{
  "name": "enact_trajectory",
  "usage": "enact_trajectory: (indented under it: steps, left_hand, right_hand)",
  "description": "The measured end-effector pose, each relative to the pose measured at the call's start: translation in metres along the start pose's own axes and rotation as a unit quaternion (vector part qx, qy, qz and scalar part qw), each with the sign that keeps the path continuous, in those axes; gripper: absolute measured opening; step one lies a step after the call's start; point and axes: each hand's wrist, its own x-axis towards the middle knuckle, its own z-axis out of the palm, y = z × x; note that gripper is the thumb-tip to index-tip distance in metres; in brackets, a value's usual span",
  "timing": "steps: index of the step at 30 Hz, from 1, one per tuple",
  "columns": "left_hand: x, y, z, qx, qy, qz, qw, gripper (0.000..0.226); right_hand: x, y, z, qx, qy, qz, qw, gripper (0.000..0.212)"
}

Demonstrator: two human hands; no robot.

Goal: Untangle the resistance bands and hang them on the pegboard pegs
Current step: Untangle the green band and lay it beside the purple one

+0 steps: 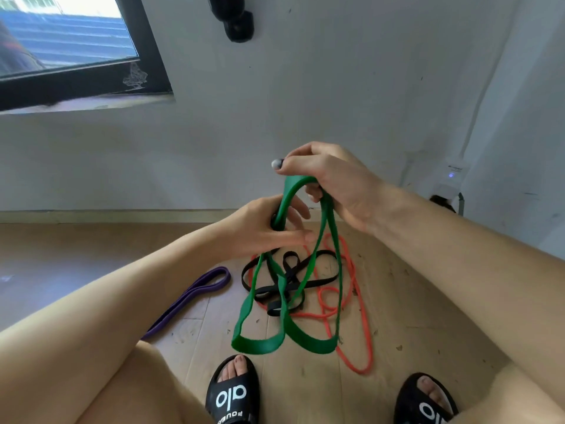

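A wide green resistance band (244, 313) hangs in two long loops from both hands, its lower ends near the floor. My right hand (333, 182) grips its top fold, thumb over it. Just below and to the left, my left hand (269, 228) holds a strand of the same band, and a black strand appears to pass through these fingers. Under the green loops a thin black band (293, 281) lies knotted on the floor, crossing a thin orange band (365, 328). A purple band (195, 295) lies apart to the left. No pegboard is in view.
The floor is pale wood planks (412, 307) with small bits of debris. A white wall (305, 102) rises just beyond, with a dark-framed window (91, 78) at upper left and a black object (235, 19) mounted high. My feet in black slides (232, 393) stand at the bottom.
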Motion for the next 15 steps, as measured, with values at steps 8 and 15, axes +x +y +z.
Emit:
enact_trajectory:
  steps: [8,15]
  left_hand:
    - [0.003,0.005,0.018,-0.075,0.037,0.049,0.995,0.043]
    - [0.014,0.007,0.028,-0.145,0.115,0.067,0.98,0.014]
  right_hand:
    - [0.004,0.004,0.023,0.095,0.117,-0.016,0.988,0.015]
    - [0.012,-0.006,0.025,0.184,0.153,-0.005,0.971,0.022]
